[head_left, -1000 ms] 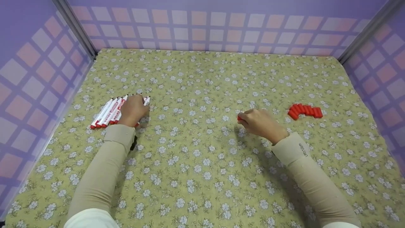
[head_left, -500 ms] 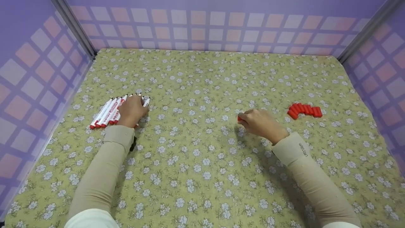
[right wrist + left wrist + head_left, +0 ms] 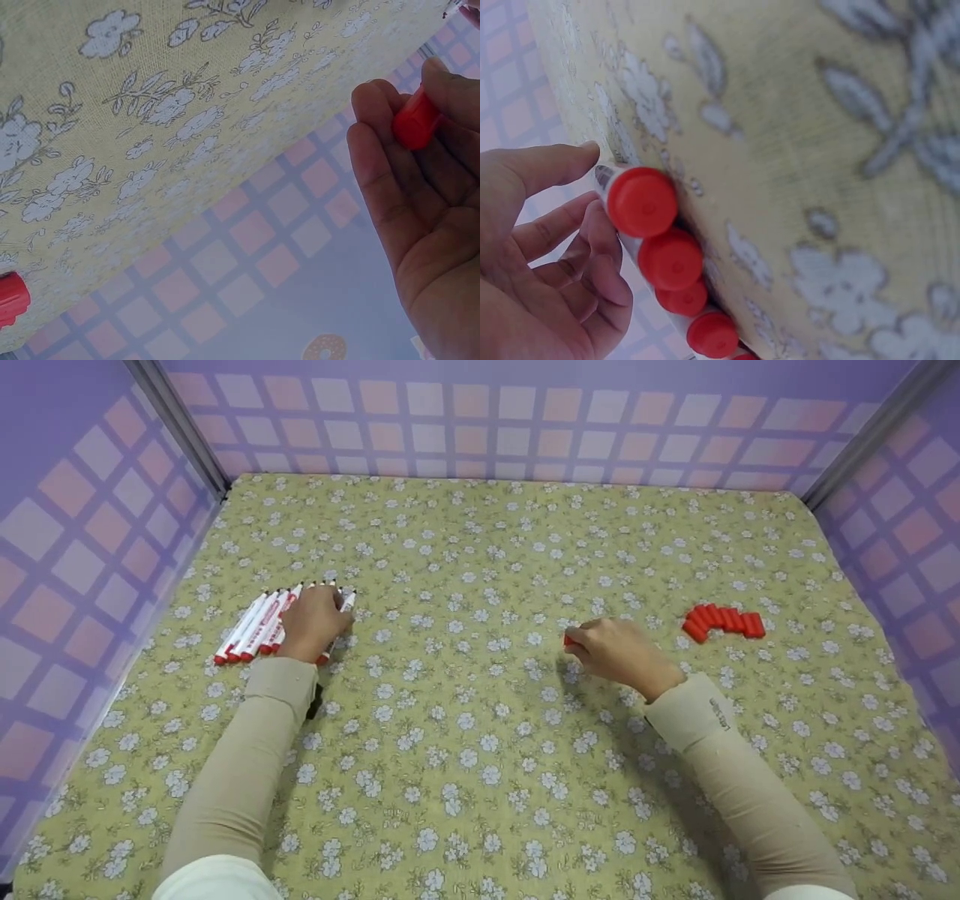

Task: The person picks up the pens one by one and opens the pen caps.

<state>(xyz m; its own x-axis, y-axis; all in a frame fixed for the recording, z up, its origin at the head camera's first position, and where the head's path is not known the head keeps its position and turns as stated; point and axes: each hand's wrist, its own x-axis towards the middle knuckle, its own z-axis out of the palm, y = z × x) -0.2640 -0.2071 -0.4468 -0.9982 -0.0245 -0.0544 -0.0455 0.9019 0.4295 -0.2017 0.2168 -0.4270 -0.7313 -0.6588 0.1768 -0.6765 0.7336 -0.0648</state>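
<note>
In the head view, several white markers (image 3: 259,624) lie side by side at left, dark tips pointing away and red ends toward the person. My left hand (image 3: 311,622) reaches down over the right part of the row. The left wrist view shows its thumb and fingers pinching the outermost marker (image 3: 641,202) near its dark tip. Part of the row is hidden under the hand. Right of centre, my right hand (image 3: 611,649) holds a small red marker cap (image 3: 416,120) between thumb and fingertips, raised over the cloth.
Several more red caps (image 3: 720,621) lie in a curved cluster on the right. A yellow flowered cloth (image 3: 465,750) covers the table. Purple checked panels (image 3: 495,427) enclose its back and sides.
My left hand has shifted very slightly among the markers, and the outermost marker's red end shows more clearly below it. The right hand keeps still with its cap.
</note>
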